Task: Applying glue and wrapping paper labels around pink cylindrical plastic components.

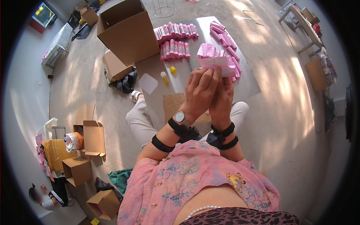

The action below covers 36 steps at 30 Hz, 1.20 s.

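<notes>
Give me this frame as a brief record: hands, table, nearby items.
Left hand: pinching a pale strip at its lower edge
Right hand: close beside the left, grip partly hidden
Table: two rows of pink rolls, with loose pink rolls to their right
Small items: yellow-and-white container, yellow cap
Large box: open, cardboard

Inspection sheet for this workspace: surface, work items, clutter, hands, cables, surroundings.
Surface: grey tabletop, partly sunlit
Work items: stacked pink rolls in two groups; loose pink rolls at right
Clutter: open cardboard box, yellow cap, small bottle, white sheet, brown cardboard
Hands: left hand pinches pale pink strip; right hand beside it, grip partly hidden
Cables: nothing seen near the hands
Surroundings: grey floor, patchy sunlight; person at lower left
</notes>
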Tool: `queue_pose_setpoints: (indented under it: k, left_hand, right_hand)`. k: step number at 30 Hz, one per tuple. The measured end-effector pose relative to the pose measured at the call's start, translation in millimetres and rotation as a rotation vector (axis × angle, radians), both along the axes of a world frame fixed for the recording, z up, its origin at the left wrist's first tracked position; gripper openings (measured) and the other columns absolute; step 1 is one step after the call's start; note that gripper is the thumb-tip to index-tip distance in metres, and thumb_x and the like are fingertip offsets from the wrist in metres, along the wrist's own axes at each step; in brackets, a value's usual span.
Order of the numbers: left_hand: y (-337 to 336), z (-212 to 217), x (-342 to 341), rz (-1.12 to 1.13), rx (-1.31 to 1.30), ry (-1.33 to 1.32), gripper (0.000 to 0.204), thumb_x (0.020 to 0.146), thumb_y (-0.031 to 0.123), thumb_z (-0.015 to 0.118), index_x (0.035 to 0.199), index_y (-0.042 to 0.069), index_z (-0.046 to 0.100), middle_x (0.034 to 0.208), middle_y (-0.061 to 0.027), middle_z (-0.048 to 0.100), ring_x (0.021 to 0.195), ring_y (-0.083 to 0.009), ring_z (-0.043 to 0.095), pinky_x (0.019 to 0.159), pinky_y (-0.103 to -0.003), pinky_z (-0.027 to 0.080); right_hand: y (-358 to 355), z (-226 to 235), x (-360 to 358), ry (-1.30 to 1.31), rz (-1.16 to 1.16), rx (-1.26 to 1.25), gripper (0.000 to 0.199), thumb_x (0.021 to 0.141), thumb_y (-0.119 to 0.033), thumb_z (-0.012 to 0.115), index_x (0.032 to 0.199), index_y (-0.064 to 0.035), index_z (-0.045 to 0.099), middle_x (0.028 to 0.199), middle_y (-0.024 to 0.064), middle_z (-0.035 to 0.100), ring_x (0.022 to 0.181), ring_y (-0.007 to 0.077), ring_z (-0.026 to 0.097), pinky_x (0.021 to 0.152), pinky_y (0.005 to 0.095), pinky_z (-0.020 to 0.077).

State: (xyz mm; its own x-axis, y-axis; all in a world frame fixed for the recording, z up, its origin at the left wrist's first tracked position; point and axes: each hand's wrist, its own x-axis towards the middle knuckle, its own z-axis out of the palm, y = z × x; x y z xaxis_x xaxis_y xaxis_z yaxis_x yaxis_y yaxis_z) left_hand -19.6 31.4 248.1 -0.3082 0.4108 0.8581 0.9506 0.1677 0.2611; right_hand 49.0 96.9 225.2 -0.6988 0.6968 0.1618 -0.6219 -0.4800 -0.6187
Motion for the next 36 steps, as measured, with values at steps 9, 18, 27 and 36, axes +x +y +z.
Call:
queue_pose_setpoints:
  k: [9,18,27,36]
  left_hand:
    - [0.2,-3.8,1.4,-0.016,-0.007,-0.020,0.045,0.079,0.009,0.072,0.124,0.003,0.071,0.112,-0.0081,0.066,0.105,-0.0288,0.064,0.095,-0.043,0.055]
    - [1.1,-3.7,0.7,-0.001,0.028,-0.034,0.044,0.078,0.010,0.073,0.122,0.008,0.073,0.111,-0.0058,0.069,0.104,-0.0265,0.067,0.088,-0.040,0.058]
    - [2.4,-0.6,-2.1,0.001,0.033,0.009,0.048,0.073,0.006,0.077,0.120,0.011,0.076,0.107,-0.0036,0.071,0.098,-0.0246,0.068,0.080,-0.036,0.058]
    - [7.5,1.9,0.2,0.027,0.033,0.007,0.045,0.072,0.008,0.077,0.117,0.011,0.077,0.105,-0.0030,0.070,0.096,-0.0238,0.068,0.078,-0.035,0.057]
  right_hand:
    - [4.7,-4.2,4.4,-0.014,-0.013,-0.029,0.034,0.106,-0.005,0.058,0.140,-0.0053,0.054,0.130,0.0072,0.067,0.115,0.0151,0.067,0.097,0.0283,0.0554]
    - [6.8,-8.0,7.0,-0.002,-0.007,0.020,0.039,0.105,-0.006,0.060,0.143,-0.0051,0.051,0.131,0.0072,0.066,0.115,0.0145,0.067,0.097,0.0273,0.0550]
    - [15.4,-11.3,6.3,0.007,0.069,-0.042,0.040,0.105,-0.005,0.059,0.144,-0.0055,0.050,0.134,0.0099,0.063,0.119,0.0182,0.065,0.101,0.0322,0.0549]
    - [16.6,-8.7,7.9,0.008,0.092,-0.051,0.042,0.107,-0.008,0.055,0.147,-0.0071,0.045,0.137,0.0109,0.062,0.124,0.0197,0.064,0.103,0.0333,0.0541]
